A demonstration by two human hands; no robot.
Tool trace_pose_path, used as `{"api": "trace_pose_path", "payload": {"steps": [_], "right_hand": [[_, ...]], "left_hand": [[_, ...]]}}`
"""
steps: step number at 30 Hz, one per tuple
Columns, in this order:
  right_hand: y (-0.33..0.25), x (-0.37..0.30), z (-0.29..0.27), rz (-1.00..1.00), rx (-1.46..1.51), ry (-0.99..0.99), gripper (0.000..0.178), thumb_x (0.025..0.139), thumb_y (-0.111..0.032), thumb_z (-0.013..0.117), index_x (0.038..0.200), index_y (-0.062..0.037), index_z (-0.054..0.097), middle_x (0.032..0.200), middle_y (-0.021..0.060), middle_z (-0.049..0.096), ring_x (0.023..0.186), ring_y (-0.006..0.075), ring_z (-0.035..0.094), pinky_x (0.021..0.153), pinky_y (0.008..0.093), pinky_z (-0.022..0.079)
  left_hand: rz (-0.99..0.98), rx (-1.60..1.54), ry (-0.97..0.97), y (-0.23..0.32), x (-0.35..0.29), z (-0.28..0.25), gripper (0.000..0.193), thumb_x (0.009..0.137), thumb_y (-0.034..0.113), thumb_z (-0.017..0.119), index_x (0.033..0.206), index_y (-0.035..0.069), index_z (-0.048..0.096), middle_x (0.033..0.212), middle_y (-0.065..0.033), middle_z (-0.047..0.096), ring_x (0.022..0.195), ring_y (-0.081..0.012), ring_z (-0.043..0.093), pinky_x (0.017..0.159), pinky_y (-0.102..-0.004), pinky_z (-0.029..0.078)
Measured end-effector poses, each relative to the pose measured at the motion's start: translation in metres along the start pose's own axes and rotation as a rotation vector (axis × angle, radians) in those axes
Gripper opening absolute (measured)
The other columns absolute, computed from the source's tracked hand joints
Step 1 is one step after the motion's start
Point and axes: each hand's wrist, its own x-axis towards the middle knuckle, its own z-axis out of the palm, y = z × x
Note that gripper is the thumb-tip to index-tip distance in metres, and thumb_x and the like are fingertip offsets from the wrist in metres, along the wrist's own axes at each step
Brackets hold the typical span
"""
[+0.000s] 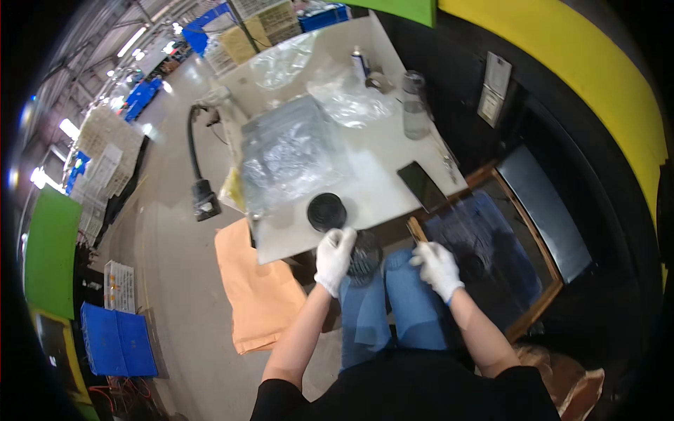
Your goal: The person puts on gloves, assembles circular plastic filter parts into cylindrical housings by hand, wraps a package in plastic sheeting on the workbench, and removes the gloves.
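My left hand (pixel 335 259), in a white glove, is closed on the edge of a round black ribbed part (pixel 366 259) held above my knees. Another round black part (pixel 326 212) with rings lies flat near the table's front edge, just beyond that hand. My right hand (pixel 437 269), also gloved in white, is closed around a short tan wooden-looking tool (pixel 416 230) that points up and away from me. Its working end is too unclear to tell its kind. The two hands are apart, on either side of my knees.
The white table (pixel 365 165) carries plastic bags (pixel 288 154), a dark phone (pixel 422 186), a clear bottle (pixel 415 109) and a spray can (pixel 360 63). A wood-framed blue bin (pixel 491 238) stands at right. An orange sheet (pixel 256 295) hangs at left, below a black lamp (pixel 204 196).
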Motion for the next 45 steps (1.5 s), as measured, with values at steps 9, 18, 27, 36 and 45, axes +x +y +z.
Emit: {"api": "trace_pose_path", "payload": {"steps": [9,18,27,36,45], "right_hand": [[0.093,0.051,-0.128,0.587,-0.833,0.58,0.1,0.065,-0.042,0.082,0.142,-0.008,0.028,0.146,0.0231,0.03,0.126,0.0391,0.045,0.101,0.0468,0.043],[0.171,0.105,-0.199,0.483,-0.624,0.566,0.074,0.074,-0.03,0.078,0.133,-0.001,0.042,0.117,0.0196,0.053,0.097,0.0298,0.056,0.078,0.0401,0.048],[0.053,0.021,-0.154,-0.009,0.224,0.562,0.023,0.088,-0.027,0.066,0.086,-0.0045,0.061,0.065,0.0004,0.054,0.039,0.0104,0.041,0.037,0.026,0.032],[-0.038,-0.054,-0.059,-0.065,0.269,0.133,0.016,0.09,-0.019,0.062,0.089,-0.0035,0.06,0.053,-0.0041,0.046,0.038,0.0037,0.038,0.035,0.0198,0.028],[-0.045,-0.081,-0.027,-0.054,0.054,-0.314,0.035,0.096,-0.033,0.053,0.105,-0.0008,0.063,0.068,-0.0085,0.045,0.054,0.0009,0.039,0.047,0.0173,0.03]], "left_hand": [[0.037,0.7,0.167,-0.003,0.11,-0.065,0.05,0.08,0.049,0.065,0.103,0.004,0.061,0.104,-0.0215,0.063,0.097,-0.0324,0.061,0.085,-0.0405,0.047],[0.187,1.221,-0.544,0.031,0.117,-0.029,0.097,0.06,0.048,0.077,0.142,0.019,0.034,0.146,-0.0258,0.026,0.132,-0.0468,0.029,0.106,-0.0499,0.035],[0.389,1.319,-0.282,0.029,0.094,-0.027,0.092,0.062,0.05,0.075,0.14,0.019,0.038,0.146,-0.0191,0.029,0.135,-0.0388,0.028,0.106,-0.0603,0.026],[0.01,-0.282,-0.502,0.054,-0.031,0.039,0.036,0.094,0.024,0.053,0.118,-0.002,0.056,0.099,-0.0064,0.061,0.082,-0.0092,0.055,0.074,-0.024,0.047],[-0.277,-0.329,-0.419,0.057,-0.069,-0.001,0.023,0.089,0.026,0.059,0.081,0.006,0.064,0.068,0.0026,0.057,0.049,-0.0027,0.049,0.045,-0.0171,0.038]]}}
